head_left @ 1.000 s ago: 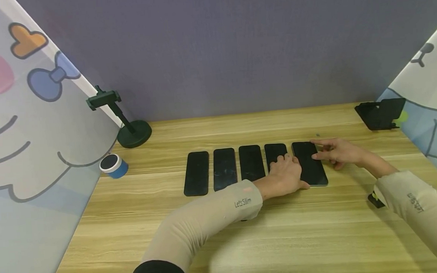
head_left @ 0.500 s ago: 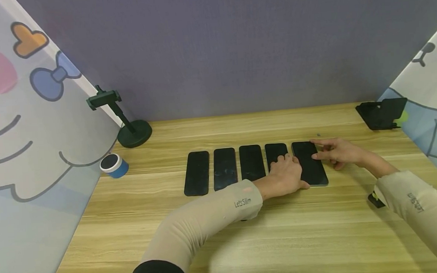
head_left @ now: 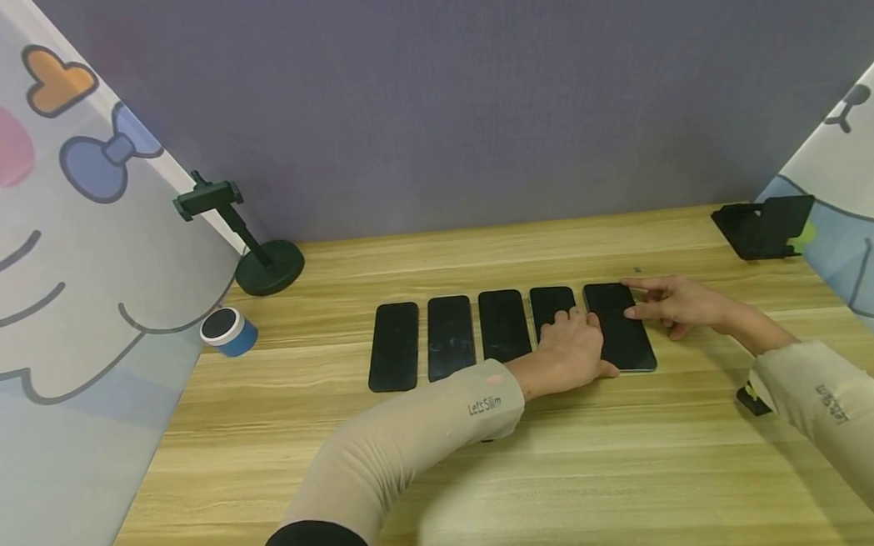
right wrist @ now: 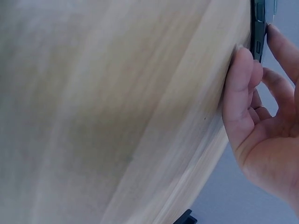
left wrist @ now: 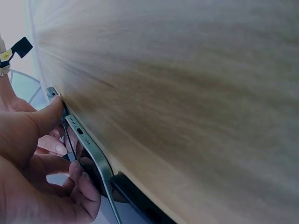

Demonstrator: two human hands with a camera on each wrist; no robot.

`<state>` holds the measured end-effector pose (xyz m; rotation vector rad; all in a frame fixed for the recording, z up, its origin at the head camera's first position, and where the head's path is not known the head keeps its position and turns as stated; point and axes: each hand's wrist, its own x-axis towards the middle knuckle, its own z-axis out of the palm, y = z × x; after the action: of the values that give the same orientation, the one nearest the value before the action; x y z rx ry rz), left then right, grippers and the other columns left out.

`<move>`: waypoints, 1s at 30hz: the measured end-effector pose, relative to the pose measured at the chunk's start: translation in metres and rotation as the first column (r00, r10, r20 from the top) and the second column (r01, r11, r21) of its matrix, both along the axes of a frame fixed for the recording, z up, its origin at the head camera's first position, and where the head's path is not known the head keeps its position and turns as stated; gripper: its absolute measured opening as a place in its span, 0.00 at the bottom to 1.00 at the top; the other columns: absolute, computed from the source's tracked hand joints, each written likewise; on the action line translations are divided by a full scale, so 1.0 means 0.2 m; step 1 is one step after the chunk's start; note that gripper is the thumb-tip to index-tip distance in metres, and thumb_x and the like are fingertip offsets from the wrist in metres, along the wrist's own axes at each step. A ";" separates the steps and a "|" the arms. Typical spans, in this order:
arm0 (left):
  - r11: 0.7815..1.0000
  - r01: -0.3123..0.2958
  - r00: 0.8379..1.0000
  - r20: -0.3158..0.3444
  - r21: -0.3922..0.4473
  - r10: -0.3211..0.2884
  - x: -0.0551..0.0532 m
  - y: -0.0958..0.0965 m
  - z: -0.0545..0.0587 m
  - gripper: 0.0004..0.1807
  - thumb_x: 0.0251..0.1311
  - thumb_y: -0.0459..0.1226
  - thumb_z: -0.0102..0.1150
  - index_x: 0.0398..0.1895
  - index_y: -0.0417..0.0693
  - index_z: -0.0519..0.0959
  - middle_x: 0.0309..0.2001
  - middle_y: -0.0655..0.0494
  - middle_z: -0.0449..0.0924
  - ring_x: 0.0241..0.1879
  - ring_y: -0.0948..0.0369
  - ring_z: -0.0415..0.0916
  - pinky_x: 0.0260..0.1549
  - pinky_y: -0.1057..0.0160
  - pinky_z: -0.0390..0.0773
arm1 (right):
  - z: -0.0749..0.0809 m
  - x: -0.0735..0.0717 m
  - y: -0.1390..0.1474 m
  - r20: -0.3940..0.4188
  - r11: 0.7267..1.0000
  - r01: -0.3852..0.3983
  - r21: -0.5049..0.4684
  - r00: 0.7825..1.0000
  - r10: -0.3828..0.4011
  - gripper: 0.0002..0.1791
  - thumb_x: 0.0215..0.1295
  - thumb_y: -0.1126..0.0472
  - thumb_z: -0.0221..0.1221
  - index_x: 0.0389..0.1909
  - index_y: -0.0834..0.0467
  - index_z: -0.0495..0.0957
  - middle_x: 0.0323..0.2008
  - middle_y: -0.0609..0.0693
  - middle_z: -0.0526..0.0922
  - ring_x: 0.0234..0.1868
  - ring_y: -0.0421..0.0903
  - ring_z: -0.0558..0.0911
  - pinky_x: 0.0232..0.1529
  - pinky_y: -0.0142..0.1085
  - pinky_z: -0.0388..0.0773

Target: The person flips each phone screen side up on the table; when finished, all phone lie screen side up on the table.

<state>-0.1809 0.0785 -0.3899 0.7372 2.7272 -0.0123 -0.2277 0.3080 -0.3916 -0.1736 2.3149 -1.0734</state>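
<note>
Several dark smartphones lie flat in a row on the wooden table in the head view. My left hand [head_left: 568,352] reaches across the row, partly covering the second smartphone from the right [head_left: 550,299]. Its thumb [left wrist: 52,112] touches the bottom end of the rightmost smartphone [head_left: 624,332], and its bent fingers sit along that phone's left side. From the other side, my right hand [head_left: 681,305] holds the same smartphone's top right corner with thumb and forefinger. In the right wrist view, the phone's edge [right wrist: 258,32] shows between those fingertips. My left sleeve hides the lower parts of the middle phones.
A dark green phone stand [head_left: 268,267] stands at the back left, with a blue and white jar [head_left: 229,332] in front of it. A black folding stand [head_left: 763,228] sits at the back right. A small black object [head_left: 751,401] shows beside my right sleeve.
</note>
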 end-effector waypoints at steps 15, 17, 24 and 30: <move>1.000 -0.005 1.000 -0.007 -0.001 0.005 0.00 0.00 -0.01 0.49 0.58 0.71 0.53 0.79 0.60 0.58 0.70 0.57 0.66 0.65 0.58 0.67 0.58 0.59 0.75 | 0.00 0.00 0.00 0.016 0.999 0.005 -0.037 1.000 -0.004 0.45 0.70 0.50 0.62 0.80 0.54 0.51 0.24 0.48 0.69 0.19 0.42 0.68 0.21 0.37 0.72; 1.000 -0.003 1.000 -0.008 0.001 0.003 0.00 0.00 -0.01 0.49 0.58 0.71 0.53 0.79 0.60 0.58 0.69 0.57 0.67 0.64 0.58 0.67 0.57 0.59 0.75 | 0.00 0.00 0.00 0.012 0.999 0.006 -0.036 1.000 -0.005 0.45 0.70 0.50 0.62 0.80 0.55 0.51 0.25 0.48 0.68 0.19 0.42 0.68 0.21 0.37 0.72; 1.000 -0.005 1.000 -0.006 -0.013 0.005 -0.01 0.00 -0.01 0.50 0.57 0.71 0.53 0.79 0.61 0.57 0.70 0.57 0.66 0.65 0.58 0.67 0.57 0.59 0.75 | 0.00 0.00 0.00 0.016 1.000 0.007 -0.031 1.000 -0.007 0.46 0.69 0.49 0.63 0.80 0.54 0.51 0.24 0.48 0.68 0.18 0.42 0.67 0.20 0.36 0.70; 1.000 -0.003 1.000 -0.011 -0.022 0.003 -0.01 0.00 -0.01 0.50 0.57 0.72 0.52 0.79 0.61 0.57 0.71 0.57 0.65 0.66 0.58 0.67 0.58 0.59 0.75 | 0.00 0.00 0.00 0.018 0.999 0.006 -0.033 1.000 -0.005 0.45 0.69 0.49 0.63 0.80 0.54 0.51 0.22 0.48 0.68 0.18 0.41 0.66 0.19 0.36 0.70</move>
<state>-0.1828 0.0785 -0.3919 0.7290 2.7339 -0.0452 -0.2272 0.3077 -0.3915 -0.1696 2.2839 -1.1118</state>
